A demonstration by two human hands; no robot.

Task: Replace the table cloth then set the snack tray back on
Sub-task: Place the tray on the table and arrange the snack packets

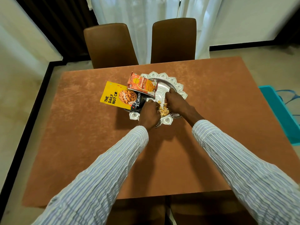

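A rust-brown table cloth point(81, 127) covers the table. Near its middle sits an ornate silver snack tray point(178, 86). A yellow almond packet point(116, 96) lies half over the tray's left rim, and an orange snack packet point(142, 84) lies partly across it. At the tray's near side is a clear packet of pale nuts point(163, 109). My left hand point(149, 112) is curled on this packet's left side, and my right hand point(177, 101) grips its right side from above. The hands hide most of the packet.
Two brown chairs point(110, 46) point(173, 39) stand at the far edge of the table, in front of white curtains. Another chair back point(203, 208) shows at the near edge. A teal object point(279, 111) lies on the floor to the right.
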